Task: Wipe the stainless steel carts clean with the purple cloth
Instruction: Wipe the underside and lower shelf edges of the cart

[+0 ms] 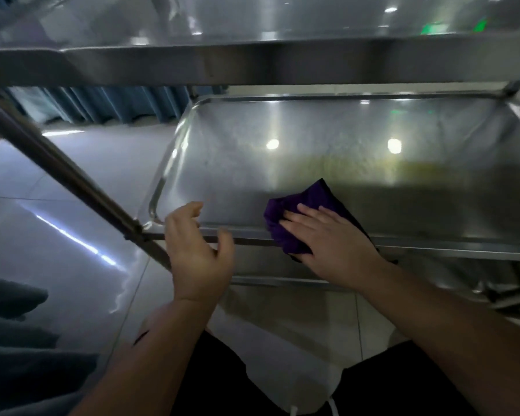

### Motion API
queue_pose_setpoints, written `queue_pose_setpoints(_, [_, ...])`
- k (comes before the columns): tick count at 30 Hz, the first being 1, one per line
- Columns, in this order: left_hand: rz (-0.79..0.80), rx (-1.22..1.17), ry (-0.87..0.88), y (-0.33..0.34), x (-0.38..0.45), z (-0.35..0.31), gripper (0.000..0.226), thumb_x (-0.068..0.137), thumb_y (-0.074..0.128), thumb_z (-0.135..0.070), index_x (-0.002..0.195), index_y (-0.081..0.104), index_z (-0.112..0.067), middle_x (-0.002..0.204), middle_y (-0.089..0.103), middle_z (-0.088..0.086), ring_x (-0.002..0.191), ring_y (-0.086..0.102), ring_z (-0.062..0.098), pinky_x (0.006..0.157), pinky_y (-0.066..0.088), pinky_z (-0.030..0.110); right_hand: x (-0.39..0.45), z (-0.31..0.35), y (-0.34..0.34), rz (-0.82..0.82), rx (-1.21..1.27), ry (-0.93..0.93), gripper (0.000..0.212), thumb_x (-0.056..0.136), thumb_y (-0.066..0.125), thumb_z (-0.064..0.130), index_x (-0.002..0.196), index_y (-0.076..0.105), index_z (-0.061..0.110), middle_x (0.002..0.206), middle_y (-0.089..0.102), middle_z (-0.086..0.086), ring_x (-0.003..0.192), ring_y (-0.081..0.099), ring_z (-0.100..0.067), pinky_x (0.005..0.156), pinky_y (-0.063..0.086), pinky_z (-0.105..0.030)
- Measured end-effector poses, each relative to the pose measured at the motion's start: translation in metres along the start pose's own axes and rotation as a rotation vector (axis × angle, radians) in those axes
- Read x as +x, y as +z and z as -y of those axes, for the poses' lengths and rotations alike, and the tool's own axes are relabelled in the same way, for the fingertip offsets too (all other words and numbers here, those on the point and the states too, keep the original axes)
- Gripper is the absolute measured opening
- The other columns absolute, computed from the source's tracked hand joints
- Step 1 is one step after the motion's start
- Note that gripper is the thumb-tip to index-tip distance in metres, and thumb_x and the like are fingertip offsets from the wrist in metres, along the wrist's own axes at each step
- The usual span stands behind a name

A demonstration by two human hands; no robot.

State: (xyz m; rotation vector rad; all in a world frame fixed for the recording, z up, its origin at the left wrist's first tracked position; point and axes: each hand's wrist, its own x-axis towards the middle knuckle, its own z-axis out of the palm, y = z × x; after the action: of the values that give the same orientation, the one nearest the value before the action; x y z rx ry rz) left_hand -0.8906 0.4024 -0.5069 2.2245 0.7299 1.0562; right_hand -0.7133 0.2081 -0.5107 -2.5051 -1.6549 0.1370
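A stainless steel cart fills the view, with an upper shelf [252, 58] across the top and a lower tray shelf [282, 139] below it. A crumpled purple cloth [312, 196] lies on the lower shelf's near edge. My right hand [327, 238] presses flat on the cloth with straight fingers. My left hand [197, 250] hovers at the shelf's near left corner, fingers loosely curled and holding nothing. The lower shelf looks dull and speckled around its middle.
A slanted steel leg tube [72, 178] of the cart crosses the left side down to the shelf corner. Glossy grey floor tiles [57, 235] spread to the left, blue curtains [102, 103] hang behind. My dark trousers show at the bottom.
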Motion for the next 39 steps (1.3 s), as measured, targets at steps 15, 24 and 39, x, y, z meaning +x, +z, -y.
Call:
queue_pose_setpoints(15, [0.426, -0.015, 0.228, 0.11, -0.04, -0.106, 0.052, 0.095, 0.065, -0.027, 0.143, 0.046, -0.02, 0.132, 0.045, -0.004, 0.123, 0.048, 0.016, 0.107, 0.049, 0.046, -0.159, -0.153, -0.021, -0.063, 0.012, 0.215, 0.069, 0.097, 0.056, 0.051, 0.16, 0.031, 0.036, 0.164, 0.027, 0.019, 0.155, 0.016, -0.005, 0.125, 0.007, -0.031])
queue_pose_setpoints(24, [0.728, 0.212, 0.51, 0.165, -0.071, -0.168, 0.072, 0.088, 0.067, -0.028, 0.155, 0.043, -0.016, 0.154, 0.045, 0.005, 0.144, 0.041, 0.025, 0.121, 0.035, 0.043, -0.245, -0.235, -0.047, -0.017, 0.033, 0.419, 0.075, 0.097, 0.064, 0.047, 0.159, 0.024, 0.034, 0.166, 0.023, 0.015, 0.155, 0.011, -0.006, 0.127, 0.008, -0.034])
queue_pose_setpoints(39, [0.925, 0.426, 0.821, 0.242, -0.076, -0.217, 0.1, 0.097, 0.037, -0.064, 0.168, -0.015, -0.016, 0.177, -0.017, 0.003, 0.162, -0.018, 0.017, 0.131, -0.009, 0.037, -0.273, -0.273, -0.054, -0.055, 0.148, 0.707, 0.06, 0.107, 0.038, 0.039, 0.164, 0.022, 0.027, 0.17, 0.017, 0.011, 0.158, 0.009, -0.012, 0.125, 0.002, -0.029])
